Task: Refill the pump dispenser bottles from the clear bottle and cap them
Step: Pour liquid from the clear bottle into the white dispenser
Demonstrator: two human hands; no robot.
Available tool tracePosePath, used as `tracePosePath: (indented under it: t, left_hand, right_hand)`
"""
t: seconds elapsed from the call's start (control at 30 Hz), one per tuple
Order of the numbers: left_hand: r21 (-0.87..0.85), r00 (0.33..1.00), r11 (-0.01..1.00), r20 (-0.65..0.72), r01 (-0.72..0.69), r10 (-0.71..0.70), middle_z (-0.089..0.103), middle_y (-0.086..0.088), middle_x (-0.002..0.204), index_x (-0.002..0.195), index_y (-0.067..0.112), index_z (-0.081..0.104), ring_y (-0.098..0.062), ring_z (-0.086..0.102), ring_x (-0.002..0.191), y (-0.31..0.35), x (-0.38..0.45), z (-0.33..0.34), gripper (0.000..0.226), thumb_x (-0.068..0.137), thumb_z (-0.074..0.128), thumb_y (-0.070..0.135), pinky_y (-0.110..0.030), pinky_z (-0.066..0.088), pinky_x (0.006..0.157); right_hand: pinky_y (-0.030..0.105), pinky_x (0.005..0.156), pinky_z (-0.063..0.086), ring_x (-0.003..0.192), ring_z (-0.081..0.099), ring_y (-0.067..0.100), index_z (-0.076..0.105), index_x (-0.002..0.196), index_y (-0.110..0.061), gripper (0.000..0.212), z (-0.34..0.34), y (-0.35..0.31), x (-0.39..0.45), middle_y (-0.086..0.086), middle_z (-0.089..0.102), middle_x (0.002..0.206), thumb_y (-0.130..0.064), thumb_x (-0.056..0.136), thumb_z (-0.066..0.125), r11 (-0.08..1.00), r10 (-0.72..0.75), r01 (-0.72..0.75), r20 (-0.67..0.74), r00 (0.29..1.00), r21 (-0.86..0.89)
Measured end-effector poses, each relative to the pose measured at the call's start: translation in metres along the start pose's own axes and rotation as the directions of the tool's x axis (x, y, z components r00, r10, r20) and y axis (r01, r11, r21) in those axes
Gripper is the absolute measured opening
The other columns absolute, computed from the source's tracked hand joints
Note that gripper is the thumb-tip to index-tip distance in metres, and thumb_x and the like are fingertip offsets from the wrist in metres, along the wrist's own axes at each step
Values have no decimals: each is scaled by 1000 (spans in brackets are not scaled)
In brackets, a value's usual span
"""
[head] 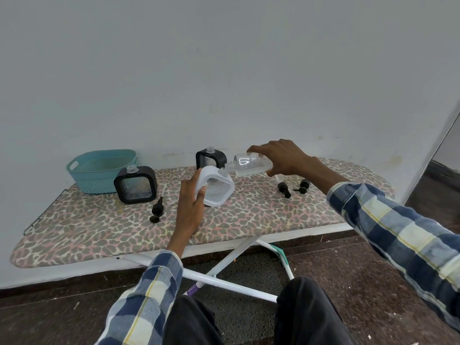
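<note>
Two hands at work over the ironing board (pixel 224 227): right hand (pixel 281 158) clasped from above round the clear bottle (pixel 246 165), bottle tipped on its side with the neck pointing left and meeting the open neck of the white dispenser bottle (pixel 216 188). Left hand (pixel 190 202) wrapped round that white bottle's left edge, thumb and fingers curled on the frame, bottle tilted toward the clear one and lifted at one side off the leopard-print cover. Just left of the left hand, one black pump head (pixel 157 210) lying on the cover with its tube pointing away. Farther left, a black-framed dispenser bottle (pixel 135 185) standing uncapped, slightly tilted in view. Behind the white bottle, near the wall, a second black-framed dispenser bottle (pixel 211 159), also uncapped. Under the right forearm, two more black pump heads (pixel 285 189) (pixel 302 186) lying side by side. At the board's far left corner, a teal basket (pixel 102 170) just behind the first black bottle. Both arms in blue, white and yellow checked sleeves (pixel 398 232); dark trousers at the bottom edge; white board legs (pixel 231 260) crossed beneath.
</note>
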State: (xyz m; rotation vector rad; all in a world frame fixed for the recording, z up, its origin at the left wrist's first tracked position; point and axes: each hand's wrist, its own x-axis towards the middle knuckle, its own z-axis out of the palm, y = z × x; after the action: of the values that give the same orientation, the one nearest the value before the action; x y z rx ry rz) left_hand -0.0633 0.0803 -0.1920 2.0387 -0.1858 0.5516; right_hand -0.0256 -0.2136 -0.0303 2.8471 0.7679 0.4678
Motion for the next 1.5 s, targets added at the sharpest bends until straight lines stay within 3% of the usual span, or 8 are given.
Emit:
tracePosePath:
  t: [0.17, 0.43, 1.07, 1.23, 1.33, 1.4, 1.5]
  left_hand:
    - [15, 1000, 1000, -13, 14, -14, 40, 11, 138, 167, 39, 35, -12, 46, 127, 4, 0, 0, 55, 116, 47, 25, -45, 50, 107]
    - [-26, 1000, 1000, -3, 4, -4, 41, 13, 133, 163, 50, 34, -12, 48, 125, 1, 0, 0, 58, 106, 43, 43, -56, 59, 101]
    - [-8, 1000, 1000, -14, 1, -1, 41, 10, 138, 163, 51, 33, -17, 50, 129, 6, -1, -2, 54, 111, 44, 42, -56, 60, 101]
    - [-11, 999, 1000, -22, 28, -28, 42, 4, 145, 166, 44, 34, -19, 48, 133, 7, -2, -2, 55, 114, 46, 34, -55, 54, 110]
    - [-14, 999, 1000, -30, 26, -26, 41, 11, 145, 165, 38, 35, -16, 48, 133, 6, -3, -2, 55, 111, 46, 36, -56, 55, 108]
    - [-19, 999, 999, -30, 26, -26, 40, 16, 143, 164, 35, 36, -14, 48, 131, 5, -3, -2, 54, 111, 47, 38, -55, 57, 106]
    - [-20, 999, 1000, -47, 18, -19, 42, 12, 147, 162, 25, 37, -12, 49, 129, 8, -2, -1, 51, 114, 51, 32, -44, 54, 108]
  right_hand:
    - [31, 70, 43, 95, 66, 23, 47, 146, -39, 82, 2, 2, 0, -4, 75, 114, -25, 75, 85, 1000, -6, 6, -8, 1000, -4]
    - [41, 82, 54, 102, 66, 25, 45, 147, -40, 85, 0, 0, 1, -5, 74, 119, -28, 74, 87, 1000, 0, 0, -9, 1000, -25]
    - [38, 77, 53, 101, 66, 25, 42, 150, -39, 88, 15, -4, 0, -5, 72, 122, -34, 75, 88, 999, 37, -37, -7, 999, 11]
    - [35, 73, 53, 96, 67, 22, 40, 151, -39, 91, 34, -9, -5, -9, 72, 123, -37, 74, 89, 984, 98, -98, 9, 995, 147]
    - [36, 72, 53, 92, 66, 21, 42, 144, -41, 84, 51, -14, -9, -12, 70, 116, -37, 74, 88, 941, 166, -155, -11, 986, 300]
    - [37, 74, 57, 95, 69, 22, 44, 138, -38, 79, 64, -18, -10, -13, 68, 109, -37, 74, 89, 871, 247, -207, -34, 968, 446]
    - [39, 81, 60, 97, 71, 20, 45, 136, -28, 82, 82, -23, -8, -6, 74, 112, -38, 71, 94, 645, 448, -279, -56, 892, 711]
